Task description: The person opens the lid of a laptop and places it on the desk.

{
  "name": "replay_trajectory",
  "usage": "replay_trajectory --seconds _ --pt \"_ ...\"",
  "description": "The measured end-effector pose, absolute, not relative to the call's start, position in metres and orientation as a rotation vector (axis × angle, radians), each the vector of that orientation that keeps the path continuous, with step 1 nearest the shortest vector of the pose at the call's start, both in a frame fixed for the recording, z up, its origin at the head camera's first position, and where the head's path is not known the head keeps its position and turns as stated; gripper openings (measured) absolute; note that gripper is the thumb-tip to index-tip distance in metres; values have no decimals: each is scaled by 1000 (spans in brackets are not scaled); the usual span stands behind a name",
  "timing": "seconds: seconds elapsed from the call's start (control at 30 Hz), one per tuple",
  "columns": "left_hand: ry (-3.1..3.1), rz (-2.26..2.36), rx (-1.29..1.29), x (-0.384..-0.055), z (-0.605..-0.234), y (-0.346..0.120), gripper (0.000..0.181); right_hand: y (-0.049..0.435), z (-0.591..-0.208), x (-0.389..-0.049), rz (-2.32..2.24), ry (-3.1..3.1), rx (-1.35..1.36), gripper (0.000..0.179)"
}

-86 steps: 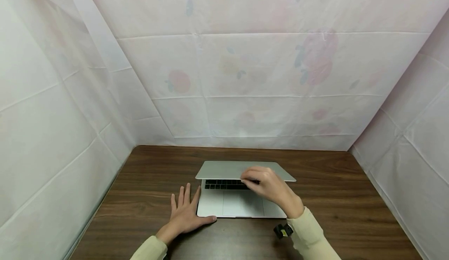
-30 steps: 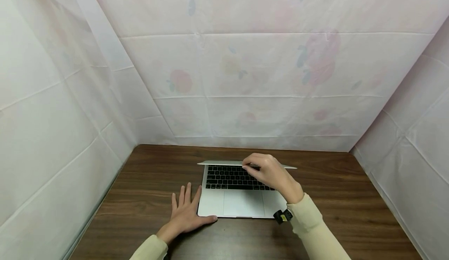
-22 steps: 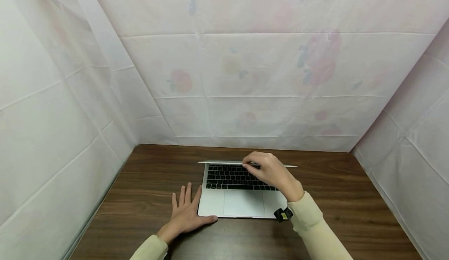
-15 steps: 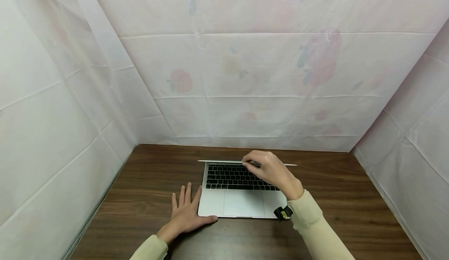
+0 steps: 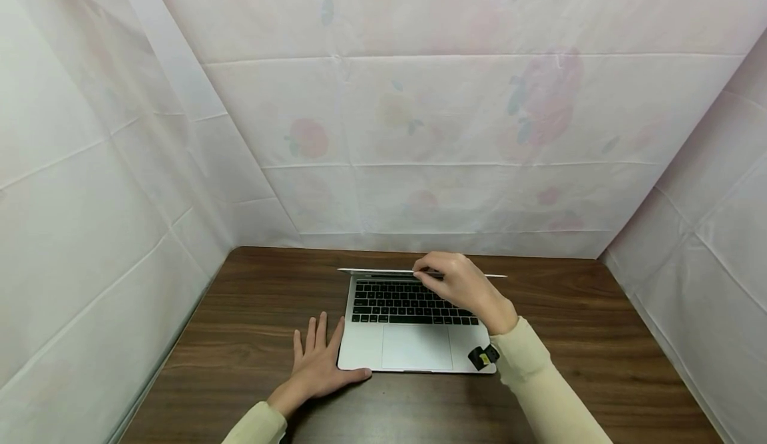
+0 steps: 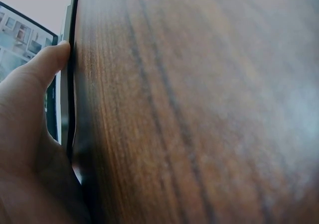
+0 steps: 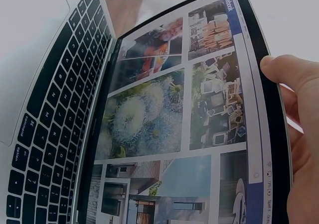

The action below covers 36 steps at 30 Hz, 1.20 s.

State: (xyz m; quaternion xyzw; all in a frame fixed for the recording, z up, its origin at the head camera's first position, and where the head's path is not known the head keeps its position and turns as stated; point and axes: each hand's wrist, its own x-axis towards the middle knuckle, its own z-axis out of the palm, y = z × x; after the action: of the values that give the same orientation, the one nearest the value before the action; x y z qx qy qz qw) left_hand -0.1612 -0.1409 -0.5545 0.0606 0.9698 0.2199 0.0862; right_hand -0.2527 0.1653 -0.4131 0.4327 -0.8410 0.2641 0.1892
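A silver laptop (image 5: 416, 347) with black keys lies on the table, its lid raised to a steep angle. My right hand (image 5: 464, 287) pinches the lid's top edge, the thumb on the screen side and the fingers behind. In the right wrist view the screen (image 7: 149, 114) is lit with a page of pictures, and the keyboard (image 7: 55, 104) shows beside it. My left hand (image 5: 317, 367) rests with fingers spread at the laptop's front left corner. Its thumb touches the front edge, also seen in the left wrist view (image 6: 30, 89).
The dark wood table (image 5: 252, 324) runs around the laptop on all sides. White cloth (image 5: 431, 111) with faded fruit prints hangs behind it, and more cloth closes in the left and right. A small black device (image 5: 483, 357) sits at the right wrist, over the laptop's front right corner.
My right hand has moved up and away with the lid's edge, tilting the lid from low over the keys to nearly upright. The keyboard has come into view. My left hand stays put.
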Motion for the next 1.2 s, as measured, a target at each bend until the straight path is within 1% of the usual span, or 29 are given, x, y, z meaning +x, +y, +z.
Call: replay_trajectory --seconds 0.67,1.2 --pt "2933 787 220 -166 -563 -144 127 164 -404 -268 823 -2457 1188 11" --pt "2921 695 194 -166 -555 -142 126 164 -401 -276 824 -2497 1139 11"
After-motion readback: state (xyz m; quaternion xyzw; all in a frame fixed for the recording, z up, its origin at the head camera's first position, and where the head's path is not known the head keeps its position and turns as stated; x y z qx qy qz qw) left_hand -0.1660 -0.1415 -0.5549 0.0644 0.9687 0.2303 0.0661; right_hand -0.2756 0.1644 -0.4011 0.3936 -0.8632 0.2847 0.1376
